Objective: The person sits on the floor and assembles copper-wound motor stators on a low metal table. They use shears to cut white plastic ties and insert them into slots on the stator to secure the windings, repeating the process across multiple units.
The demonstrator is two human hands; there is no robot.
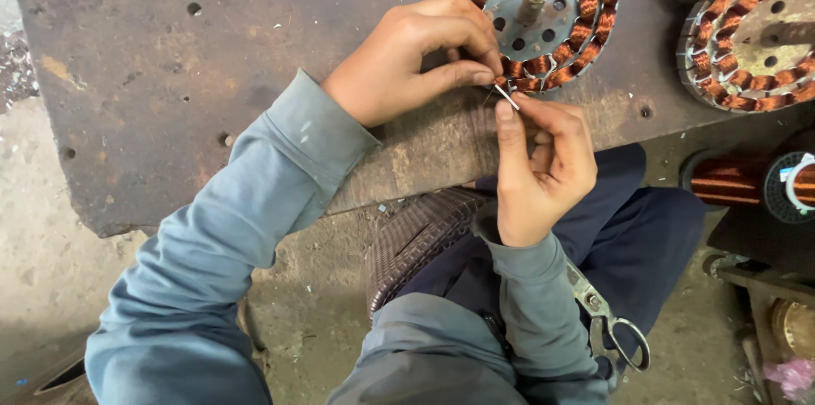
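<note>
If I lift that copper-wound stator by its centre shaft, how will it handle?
The stator is probably heavy for its size: metal core, dense copper coils. It lies flat, so it is unlikely to roll. The thin wire end at the right hand looks floppy and may snag.

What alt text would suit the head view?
Two bare hands, left hand and right hand, pinch a thin white sleeve at the edge of a round copper-wound motor stator on a worn metal bench.
</note>
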